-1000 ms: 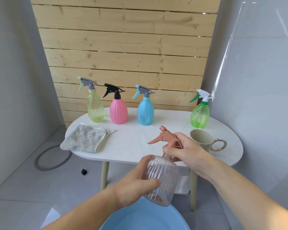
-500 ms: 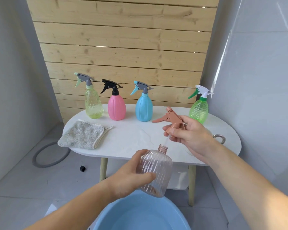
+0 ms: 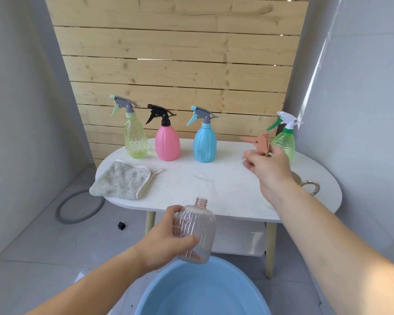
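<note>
**Left hand and ribbed bottle.** The left hand point(image 3: 166, 244) grips a clear, pink-tinted ribbed bottle point(image 3: 196, 235) low in front of the bench point(image 3: 214, 185). Its fingers point(image 3: 189, 241) are curled round the near side and the thumb lies on the far shoulder. The bottle is slightly tilted, and its threaded neck is bare and open, pointing up toward the bench edge. Its base hangs just above the rim of a blue basin point(image 3: 203, 289) below it.

**Right hand and spray head.** The right hand point(image 3: 266, 169) is raised over the right part of the bench, well apart from the ribbed bottle. Its fingers point(image 3: 248, 164) are clamped round the lower part of a brownish-pink spray head point(image 3: 259, 143), whose trigger points left. The spray head is blurred and its finer details cannot be made out.

**Bench top.** Four spray bottles with heads fitted stand along the back. From left to right they are a yellow bottle point(image 3: 135, 139), a pink bottle point(image 3: 167, 144), a blue bottle point(image 3: 204, 145) and a green bottle point(image 3: 283, 142). The green bottle stands just behind the raised spray head. A grey cloth point(image 3: 121, 180) lies at the left front, with one edge over the rim. A cup point(image 3: 311, 186) is largely hidden behind the right forearm, so that little more than its ring handle shows.

**Surroundings.** A wooden slat wall point(image 3: 168, 64) rises behind the bench. A grey hose ring point(image 3: 80, 208) lies on the floor to the left.
</note>
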A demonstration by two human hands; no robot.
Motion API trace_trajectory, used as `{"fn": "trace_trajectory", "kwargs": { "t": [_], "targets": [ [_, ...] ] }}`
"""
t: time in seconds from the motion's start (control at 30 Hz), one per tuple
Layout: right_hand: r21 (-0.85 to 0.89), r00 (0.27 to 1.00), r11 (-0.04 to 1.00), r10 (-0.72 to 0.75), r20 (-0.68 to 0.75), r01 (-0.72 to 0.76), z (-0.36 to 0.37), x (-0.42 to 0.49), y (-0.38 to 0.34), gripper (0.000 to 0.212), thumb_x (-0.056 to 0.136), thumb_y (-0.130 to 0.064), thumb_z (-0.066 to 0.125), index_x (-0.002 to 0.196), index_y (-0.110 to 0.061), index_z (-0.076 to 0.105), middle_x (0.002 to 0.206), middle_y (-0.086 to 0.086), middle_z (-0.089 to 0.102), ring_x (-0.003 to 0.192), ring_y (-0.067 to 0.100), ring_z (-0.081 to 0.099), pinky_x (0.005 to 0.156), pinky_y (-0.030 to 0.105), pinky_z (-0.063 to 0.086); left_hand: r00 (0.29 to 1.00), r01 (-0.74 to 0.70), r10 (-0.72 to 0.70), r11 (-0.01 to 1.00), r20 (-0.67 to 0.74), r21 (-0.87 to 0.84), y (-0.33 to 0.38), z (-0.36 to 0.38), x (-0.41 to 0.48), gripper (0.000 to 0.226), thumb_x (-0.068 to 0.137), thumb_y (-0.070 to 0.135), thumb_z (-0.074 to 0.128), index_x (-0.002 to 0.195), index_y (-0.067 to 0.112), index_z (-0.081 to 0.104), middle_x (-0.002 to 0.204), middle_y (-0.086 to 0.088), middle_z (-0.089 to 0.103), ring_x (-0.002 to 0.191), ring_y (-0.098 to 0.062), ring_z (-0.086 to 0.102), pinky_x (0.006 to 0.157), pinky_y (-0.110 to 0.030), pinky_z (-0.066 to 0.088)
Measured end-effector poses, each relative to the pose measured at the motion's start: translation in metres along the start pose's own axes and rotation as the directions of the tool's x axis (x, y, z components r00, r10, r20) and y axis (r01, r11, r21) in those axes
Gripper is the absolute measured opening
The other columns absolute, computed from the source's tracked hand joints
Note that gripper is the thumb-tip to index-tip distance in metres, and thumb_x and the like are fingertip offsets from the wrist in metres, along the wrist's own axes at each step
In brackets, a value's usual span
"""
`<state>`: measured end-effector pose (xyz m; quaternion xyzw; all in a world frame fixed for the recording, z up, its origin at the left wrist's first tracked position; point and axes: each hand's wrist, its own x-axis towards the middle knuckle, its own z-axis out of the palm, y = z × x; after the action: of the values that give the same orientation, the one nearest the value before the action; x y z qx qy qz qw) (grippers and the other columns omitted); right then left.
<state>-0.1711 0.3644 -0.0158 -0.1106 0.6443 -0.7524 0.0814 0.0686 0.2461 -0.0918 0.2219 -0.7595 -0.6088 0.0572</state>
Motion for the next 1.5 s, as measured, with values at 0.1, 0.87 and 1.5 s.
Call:
{"fn": "trace_trajectory", "kwargs": {
  "t": [0.1, 0.87, 1.5],
  "targets": [
    [-0.008, 0.989, 0.994, 0.107, 0.104, -0.107, 0.018, -0.004, 0.035, 0.026, 0.084, -0.002, 0.069, 0.110, -0.003, 0.068, 0.100, 0.011, 0.069, 0.073, 0.015, 0.060, 0.082, 0.036, 0.061, 1.000, -0.007, 0.006, 0.999, 0.019, 0.037, -0.001, 0.000, -0.003, 0.081, 0.066, 0.037, 0.075, 0.137, 0.031, 0.035, 0.123, -0.004, 0.064, 0.101, -0.011, 0.069, 0.082, -0.022, 0.057],
    [-0.854, 0.982, 0.521, 0.155, 0.107, 0.011, 0.020, -0.021, 0.033, 0.039, 0.093, -0.048, 0.048, 0.101, -0.010, 0.044, 0.085, 0.007, 0.065, 0.045, 0.025, 0.067, 0.036, 0.028, 0.051, 0.997, -0.070, 0.065, 0.990, 0.046, 0.126, 0.006, 0.013, 0.006, 0.080, 0.061, 0.051, 0.073, 0.131, 0.044, 0.034, 0.119, 0.004, 0.064, 0.104, -0.007, 0.066, 0.098, -0.038, 0.056],
    [-0.813, 0.994, 0.580, 0.109, 0.018, -0.049, -0.127, 0.011, -0.008, 0.027, 0.095, -0.019, 0.039, 0.085, -0.004, 0.060, 0.091, 0.018, 0.062, 0.087, 0.036, 0.054, 0.072, 0.038, 0.044, 0.982, -0.167, 0.158, 0.983, 0.104, 0.077, 0.030, 0.069, 0.014, 0.086, 0.070, 0.038, 0.076, 0.143, 0.041, 0.031, 0.127, 0.002, 0.063, 0.105, -0.004, 0.068, 0.094, -0.024, 0.057]
  ]
}}
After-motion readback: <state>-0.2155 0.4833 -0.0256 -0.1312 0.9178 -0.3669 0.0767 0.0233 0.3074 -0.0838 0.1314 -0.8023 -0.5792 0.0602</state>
